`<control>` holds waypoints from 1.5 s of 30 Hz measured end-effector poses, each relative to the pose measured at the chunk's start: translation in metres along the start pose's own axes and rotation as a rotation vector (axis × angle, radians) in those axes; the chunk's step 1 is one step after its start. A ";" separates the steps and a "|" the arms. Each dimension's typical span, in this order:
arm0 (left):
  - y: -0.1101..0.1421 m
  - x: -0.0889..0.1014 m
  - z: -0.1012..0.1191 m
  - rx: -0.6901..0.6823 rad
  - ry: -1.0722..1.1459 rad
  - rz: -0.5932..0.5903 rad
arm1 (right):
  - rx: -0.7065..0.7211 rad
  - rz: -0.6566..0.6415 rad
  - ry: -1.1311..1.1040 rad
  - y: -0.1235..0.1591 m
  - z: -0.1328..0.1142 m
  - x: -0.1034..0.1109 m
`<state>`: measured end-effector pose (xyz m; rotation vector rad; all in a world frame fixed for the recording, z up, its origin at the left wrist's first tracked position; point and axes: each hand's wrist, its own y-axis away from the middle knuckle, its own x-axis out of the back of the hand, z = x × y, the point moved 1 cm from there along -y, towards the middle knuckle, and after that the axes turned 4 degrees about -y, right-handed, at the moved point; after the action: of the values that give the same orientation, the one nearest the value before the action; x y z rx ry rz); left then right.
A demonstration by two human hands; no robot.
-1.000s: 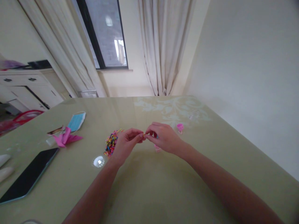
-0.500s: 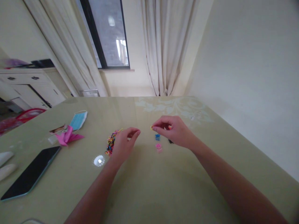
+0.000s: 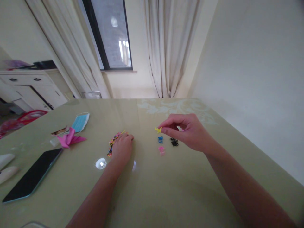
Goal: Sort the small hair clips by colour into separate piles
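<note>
My left hand (image 3: 122, 148) lies over the right side of a pile of mixed-colour small rubber bands (image 3: 111, 145), its fingers bent down and partly hidden. To the right, my right hand (image 3: 187, 131) pinches thumb and index finger together at some yellow rubber bands (image 3: 158, 129); whether these all hang from the fingertips or partly rest on the table, I cannot tell. Just below them are a small blue group of bands (image 3: 160, 139) and a pink group (image 3: 161, 150). A black group (image 3: 174, 142) lies under the right hand's edge.
On the left of the table (image 3: 147, 190) lie a dark tablet-like device (image 3: 33, 175), a pink folded shape (image 3: 70, 138), a blue face mask (image 3: 80, 122) and two pale rounded objects (image 3: 8, 174). A clear round object (image 3: 101, 163) sits near my left wrist. A wall borders the right side.
My hands have parted from their meeting point in the middle. The right went right with something yellow in its fingertips; the left moved back onto the mixed pile. The blue and black groups came into view.
</note>
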<state>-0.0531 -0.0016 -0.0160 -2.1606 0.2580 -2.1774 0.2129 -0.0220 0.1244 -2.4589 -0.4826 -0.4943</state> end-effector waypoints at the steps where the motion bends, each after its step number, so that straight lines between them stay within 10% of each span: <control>1: 0.000 0.000 0.000 0.003 0.007 0.005 | 0.006 0.000 0.025 -0.001 0.004 0.000; 15: -0.001 0.007 0.005 0.079 0.079 0.007 | -0.208 -0.240 0.987 -0.021 0.145 -0.034; 22: 0.002 0.014 0.008 0.096 0.143 0.110 | -0.183 -0.246 0.994 -0.025 0.144 -0.035; 29: -0.005 0.014 0.009 0.062 0.847 0.273 | -0.099 -0.015 0.545 -0.021 0.112 -0.030; 35: -0.003 0.016 0.024 0.043 1.401 0.112 | -0.055 -0.125 0.269 -0.010 0.081 -0.047; 45: 0.004 0.018 0.037 0.033 1.564 -0.055 | -0.100 -0.136 0.209 -0.010 0.068 -0.045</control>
<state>-0.0171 -0.0109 0.0012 -0.0031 0.1746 -3.2240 0.1852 0.0164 0.0570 -2.4427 -0.5520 -0.8404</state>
